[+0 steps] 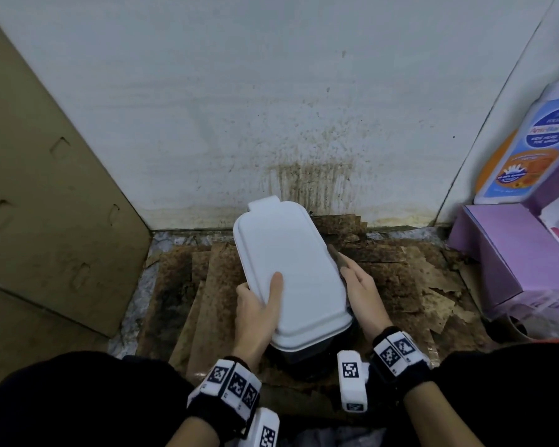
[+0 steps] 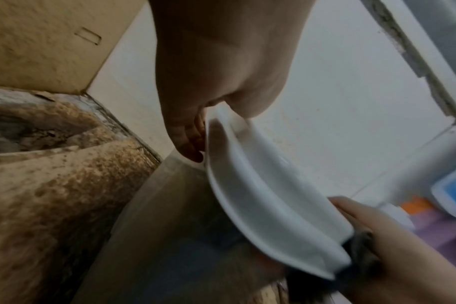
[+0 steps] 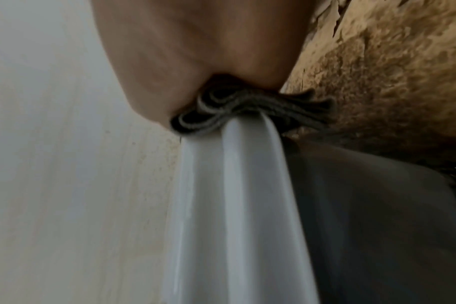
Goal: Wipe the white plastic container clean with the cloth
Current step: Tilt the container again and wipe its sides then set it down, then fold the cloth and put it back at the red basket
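Observation:
A white plastic container (image 1: pixel 291 262) with a flat white lid is held tilted above the stained floor, its clouded body hanging below the lid. My left hand (image 1: pixel 259 308) grips its near left edge, thumb lying on top of the lid and fingers underneath. My right hand (image 1: pixel 362 291) is on the right rim. In the right wrist view, a dark bunched cloth (image 3: pixel 247 107) is squeezed between that hand (image 3: pixel 195 51) and the lid's rim (image 3: pixel 234 205). The left wrist view shows the lid (image 2: pixel 273 195), the cloth (image 2: pixel 362 246) and both hands; most of the cloth is hidden.
Stained, peeling cardboard (image 1: pixel 400 279) covers the floor under the container. A white wall (image 1: pixel 304 175) with brown splatter stands just behind. A big cardboard sheet (image 1: pixel 46 188) leans at the left. A purple box (image 1: pixel 513 253) and a labelled bottle (image 1: pixel 536 140) crowd the right.

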Demonstrator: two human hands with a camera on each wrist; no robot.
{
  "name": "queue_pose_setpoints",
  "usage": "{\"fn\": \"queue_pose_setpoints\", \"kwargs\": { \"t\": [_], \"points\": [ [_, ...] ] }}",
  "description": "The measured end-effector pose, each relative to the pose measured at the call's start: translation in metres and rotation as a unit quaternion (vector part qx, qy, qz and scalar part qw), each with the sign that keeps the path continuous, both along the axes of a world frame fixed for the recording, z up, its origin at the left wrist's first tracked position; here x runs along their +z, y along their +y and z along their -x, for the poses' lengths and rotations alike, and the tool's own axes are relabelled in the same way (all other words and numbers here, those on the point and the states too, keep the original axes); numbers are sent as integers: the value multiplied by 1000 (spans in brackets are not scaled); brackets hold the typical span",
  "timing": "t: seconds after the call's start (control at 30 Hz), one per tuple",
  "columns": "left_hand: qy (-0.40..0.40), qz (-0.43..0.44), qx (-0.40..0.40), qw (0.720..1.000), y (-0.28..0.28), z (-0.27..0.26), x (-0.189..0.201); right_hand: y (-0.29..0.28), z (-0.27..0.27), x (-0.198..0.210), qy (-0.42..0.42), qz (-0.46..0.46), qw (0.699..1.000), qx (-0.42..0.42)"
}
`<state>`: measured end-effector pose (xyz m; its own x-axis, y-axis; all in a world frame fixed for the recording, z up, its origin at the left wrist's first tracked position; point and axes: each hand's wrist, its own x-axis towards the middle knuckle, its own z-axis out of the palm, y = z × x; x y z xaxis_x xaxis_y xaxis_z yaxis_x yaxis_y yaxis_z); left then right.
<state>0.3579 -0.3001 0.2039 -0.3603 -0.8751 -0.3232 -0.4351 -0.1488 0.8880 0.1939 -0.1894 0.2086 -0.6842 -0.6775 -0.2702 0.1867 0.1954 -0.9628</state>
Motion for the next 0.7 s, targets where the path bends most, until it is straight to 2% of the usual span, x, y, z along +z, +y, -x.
{"fn": "queue_pose_setpoints", "kwargs": {
  "t": [0.1, 0.17, 0.37, 0.53, 0.7],
  "points": [
    [-20, 14, 29, 999, 4, 7, 0, 0, -7, -2, 5, 16, 1000, -14],
    [1, 19, 35, 999, 5, 10, 0, 1, -11, -6, 8, 26, 999, -41],
    [20, 16, -19, 1000, -20, 5, 0, 0, -38, -10, 61, -10, 986, -152],
    [21, 3, -66, 998, -35, 2, -1, 0, -53, -16, 70, -26, 983, -166],
    [3, 38, -60, 997, -26, -3, -6, 5, -52, -15, 74, -26, 984, -160]
  ]
}}
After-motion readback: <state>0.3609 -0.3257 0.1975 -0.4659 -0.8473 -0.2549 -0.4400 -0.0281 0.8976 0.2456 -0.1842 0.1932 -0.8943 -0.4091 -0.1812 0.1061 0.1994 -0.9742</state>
